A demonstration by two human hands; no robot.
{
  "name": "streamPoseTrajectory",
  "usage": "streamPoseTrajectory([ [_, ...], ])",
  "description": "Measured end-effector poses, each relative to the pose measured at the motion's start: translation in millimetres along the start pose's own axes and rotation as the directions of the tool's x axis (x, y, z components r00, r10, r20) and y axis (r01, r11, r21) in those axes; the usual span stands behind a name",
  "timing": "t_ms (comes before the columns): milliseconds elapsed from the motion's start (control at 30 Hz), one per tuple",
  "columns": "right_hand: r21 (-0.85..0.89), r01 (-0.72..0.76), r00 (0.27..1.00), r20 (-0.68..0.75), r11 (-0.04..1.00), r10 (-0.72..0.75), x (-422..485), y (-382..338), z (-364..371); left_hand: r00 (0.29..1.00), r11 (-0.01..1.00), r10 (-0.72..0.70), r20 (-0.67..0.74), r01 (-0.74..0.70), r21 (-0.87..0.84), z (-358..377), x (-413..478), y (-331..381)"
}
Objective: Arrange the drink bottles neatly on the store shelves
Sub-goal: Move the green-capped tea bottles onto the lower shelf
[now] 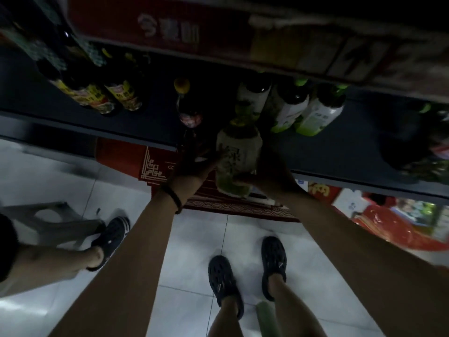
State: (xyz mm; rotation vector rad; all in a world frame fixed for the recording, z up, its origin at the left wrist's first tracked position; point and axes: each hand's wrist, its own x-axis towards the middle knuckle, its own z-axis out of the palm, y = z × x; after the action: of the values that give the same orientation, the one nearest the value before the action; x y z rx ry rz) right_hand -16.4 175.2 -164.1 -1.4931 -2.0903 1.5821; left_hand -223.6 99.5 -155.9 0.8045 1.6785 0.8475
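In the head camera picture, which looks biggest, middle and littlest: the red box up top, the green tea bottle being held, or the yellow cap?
1. The red box, widest by far.
2. The green tea bottle, though being nearest the camera makes it look bigger.
3. The yellow cap, clearly smallest.

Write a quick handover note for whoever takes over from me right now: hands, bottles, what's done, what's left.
Left hand: rests against the side of the pale-labelled bottle; too dark to tell its grip.
Right hand: grips that bottle's base.
Bottle: at the front edge of the shelf, not yet stood in a row.
Done: white-and-green bottles and yellow-labelled bottles stand on the shelf.
Left: stand this bottle in line, probably near the white-and-green ones.
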Motion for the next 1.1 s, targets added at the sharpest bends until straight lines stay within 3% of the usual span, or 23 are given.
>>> streamPoseTrajectory([
  [67, 0.080, -0.097, 0.993, 0.075, 0.992, 0.091, -41, -17, -21, 0.986, 0.997, 0.003, 0.166, 0.010, -0.079, 4, -31, 19],
  [167, 0.170, -0.110, 0.981, 0.176, 0.979, 0.079, -110, -41, -51, 0.953, 0.980, 0.034, 0.300, 0.028, -0.199, 21, -87, 51],
  [400, 0.221, -0.119, 0.977, 0.201, 0.968, 0.074, -257, -104, -128, 0.964, 0.950, 0.139, 0.229, -0.065, -0.305, 81, -212, 136],
  [533, 0.209, -0.023, 0.995, 0.096, 0.978, 0.002, -319, -123, -188, 0.936, 0.938, 0.252, 0.246, -0.173, -0.301, 114, -249, 202],
  [667, 0.274, 0.104, 0.986, -0.157, 0.956, -0.062, -356, -120, -248, 0.903, 0.906, 0.362, 0.232, -0.282, -0.315, 161, -254, 283],
  [800, 0.340, 0.268, 0.893, -0.440, 0.901, -0.100, -383, -108, -313, 0.882, 0.888, 0.428, 0.198, -0.370, -0.274, 225, -244, 369],
  [900, 0.298, 0.327, 0.808, -0.580, 0.897, -0.102, -404, -90, -367, 0.825, 0.865, 0.500, 0.265, -0.459, -0.203, 285, -235, 421],
  [1100, 0.046, 0.214, 0.650, -0.752, 0.976, -0.107, -435, -25, -472, 0.817, 0.870, 0.492, 0.300, -0.468, -0.152, 423, -225, 484],
])
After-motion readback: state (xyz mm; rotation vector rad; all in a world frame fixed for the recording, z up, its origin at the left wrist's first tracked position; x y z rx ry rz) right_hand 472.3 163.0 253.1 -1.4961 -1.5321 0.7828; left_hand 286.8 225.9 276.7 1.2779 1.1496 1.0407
